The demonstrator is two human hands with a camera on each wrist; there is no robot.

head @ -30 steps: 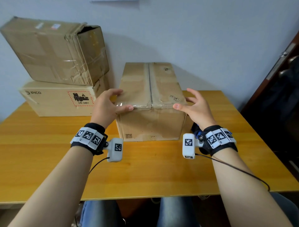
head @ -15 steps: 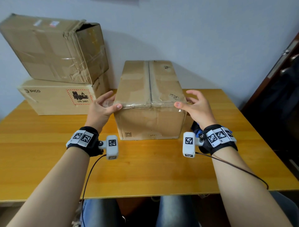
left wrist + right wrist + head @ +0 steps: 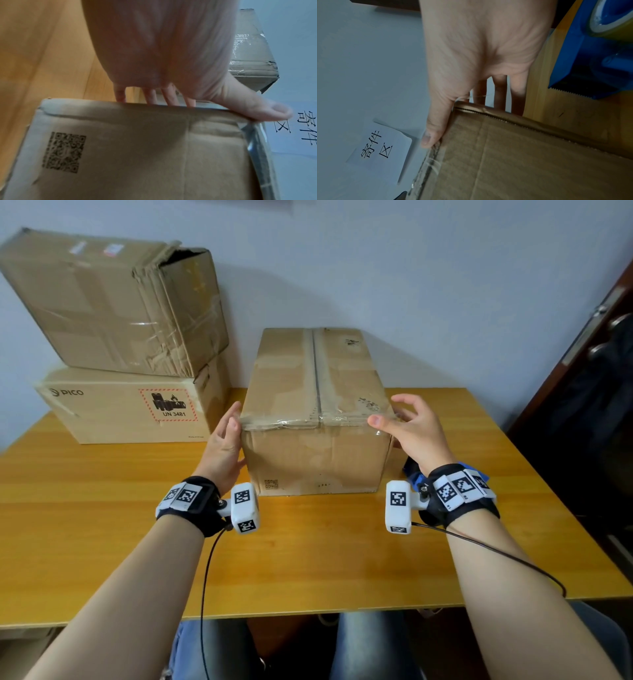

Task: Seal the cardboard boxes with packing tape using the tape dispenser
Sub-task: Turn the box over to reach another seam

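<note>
— Left hand [image 3: 224,446]? Moved off the top edge since a second ago; fingers [image 3: 169,96] straight, flat against the left side of the cardboard box [image 3: 317,412].

— Right hand [image 3: 412,428]? Same place as before; fingers [image 3: 500,92] relaxed along the right side, thumb on the crinkled clear tape at the corner.

— Box? Matte, rectangular, mid-surface [image 3: 308,559], taped seam on top.

— Dispenser? Blue plastic tape dispenser [image 3: 597,56], serrated blade, lying just right of the box.

— Elsewhere? Two stacked boxes [image 3: 130,354], worn and creased, back left.

Item count, table and wall
Three boxes [image 3: 317,409] [image 3: 113,299] [image 3: 130,410]; one tape dispenser [image 3: 597,54]; two hands [image 3: 224,446] [image 3: 412,431]; two wrist cameras [image 3: 244,507] [image 3: 398,506]; one paper sign [image 3: 380,146]; one table [image 3: 308,559].
</note>
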